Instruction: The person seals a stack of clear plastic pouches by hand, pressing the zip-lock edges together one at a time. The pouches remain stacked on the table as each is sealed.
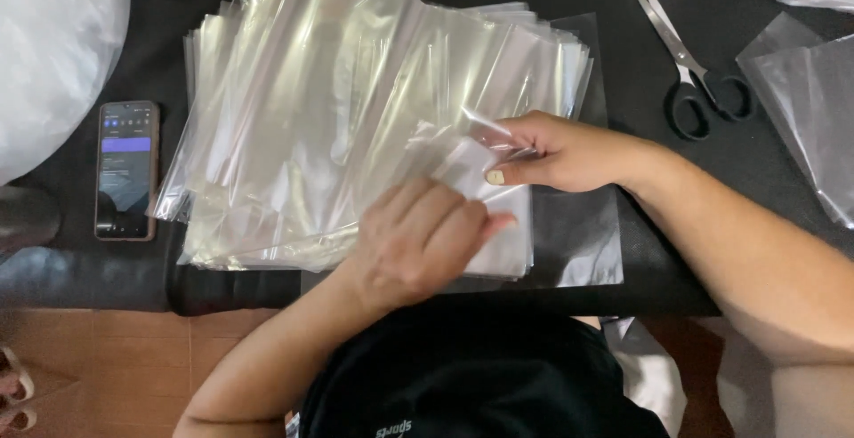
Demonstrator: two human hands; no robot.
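Lit phone screen (125, 169) left of clear plastic bags (356, 118)

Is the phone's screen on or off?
On. The phone lies flat on the dark table, its screen glowing with a purple bar and small icons.

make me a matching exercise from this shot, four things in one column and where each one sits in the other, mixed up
Things:
1. phone
2. scissors
3. left hand
4. right hand

Places:
A. pinching a corner of a clear plastic bag
B. upper right on the dark surface, blades apart
C. resting flat on the near edge of the bag stack
D. left of the stack, screen lit

Pairs: 1-D, 2-B, 3-C, 4-A
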